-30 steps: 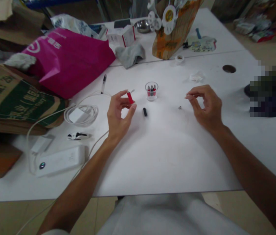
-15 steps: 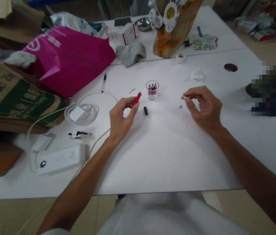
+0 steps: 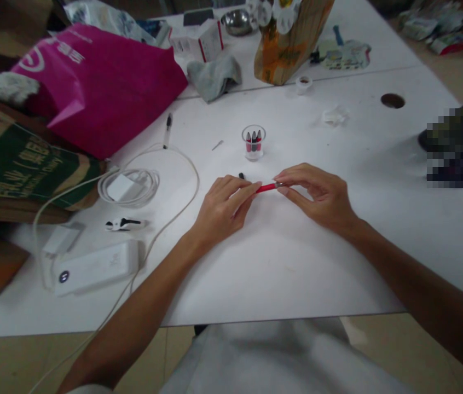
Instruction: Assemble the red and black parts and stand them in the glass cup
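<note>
My left hand (image 3: 229, 203) is closed around a slim red tube (image 3: 266, 187), which lies level and points right. With thumb and fingertips, my right hand (image 3: 317, 192) pinches a small silvery tip (image 3: 278, 185) against the tube's right end. Whether the two parts are joined, I cannot tell. Just behind my left fingers, a black cap-like piece (image 3: 242, 176) is partly covered. Beyond the hands stands a small clear cup (image 3: 253, 155) with several red and black pieces (image 3: 254, 141) in it, silvery points upward.
To the left are a coiled white cable (image 3: 149, 189), a white-and-black clipper-like tool (image 3: 125, 224) and a white power bank (image 3: 96, 268). A capped pen (image 3: 168, 130) lies near the magenta bag (image 3: 104, 93). Farther back are a grey cloth (image 3: 215, 76) and a tape roll (image 3: 304, 83).
Both hands have come together near the middle. The red tube has turned level, and the silvery piece in my right hand now meets its end. The camera view has shifted slightly.
</note>
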Motion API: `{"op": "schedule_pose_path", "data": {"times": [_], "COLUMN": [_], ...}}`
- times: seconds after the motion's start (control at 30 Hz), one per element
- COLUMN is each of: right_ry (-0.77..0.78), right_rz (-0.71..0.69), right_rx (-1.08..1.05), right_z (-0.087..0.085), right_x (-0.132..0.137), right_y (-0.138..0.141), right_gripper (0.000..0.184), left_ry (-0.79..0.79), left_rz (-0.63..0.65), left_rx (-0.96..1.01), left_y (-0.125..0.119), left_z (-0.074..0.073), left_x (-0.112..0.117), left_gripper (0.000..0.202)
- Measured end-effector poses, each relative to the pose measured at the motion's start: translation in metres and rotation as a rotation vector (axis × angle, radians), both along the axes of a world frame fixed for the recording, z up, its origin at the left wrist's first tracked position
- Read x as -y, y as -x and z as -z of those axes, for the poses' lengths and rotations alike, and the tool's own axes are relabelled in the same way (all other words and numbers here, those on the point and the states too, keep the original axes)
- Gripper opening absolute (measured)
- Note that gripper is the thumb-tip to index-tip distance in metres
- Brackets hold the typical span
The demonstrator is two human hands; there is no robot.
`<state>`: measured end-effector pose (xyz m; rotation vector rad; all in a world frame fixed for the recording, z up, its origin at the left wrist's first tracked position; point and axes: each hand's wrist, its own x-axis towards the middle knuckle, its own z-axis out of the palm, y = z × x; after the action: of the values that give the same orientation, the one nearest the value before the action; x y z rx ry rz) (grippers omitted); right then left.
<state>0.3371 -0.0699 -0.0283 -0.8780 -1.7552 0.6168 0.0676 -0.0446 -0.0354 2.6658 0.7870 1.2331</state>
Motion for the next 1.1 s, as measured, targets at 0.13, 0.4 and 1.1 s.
{"op": "schedule_pose_path", "data": {"times": [0.13,0.4,1.1], "right_ry": [-0.014,-0.086,-0.050], "right_rz": [-0.014,0.009,0.044], "right_rx": [0.013,0.116,0.255], "right_z": [-0.0017,-0.0037,-0.0041], "right_x": [-0.0001,-0.0001,0.0006], "right_y": [0.0017,-0.0004,-0.0022], "right_gripper": [0.020,0.028,0.011], "left_ry": [0.008,0.013,0.013], "left_rz": [0.005,0.015,-0.032], "left_rx": [-0.018,-0.009,-0.009], "left_y": [0.0005,0.0011,0.0037], "left_z": [0.0019,0.0039,0.0002], "left_x": [0.0006,0.0025,0.0053], "left_gripper": [0.037,0.046,0.059]}}
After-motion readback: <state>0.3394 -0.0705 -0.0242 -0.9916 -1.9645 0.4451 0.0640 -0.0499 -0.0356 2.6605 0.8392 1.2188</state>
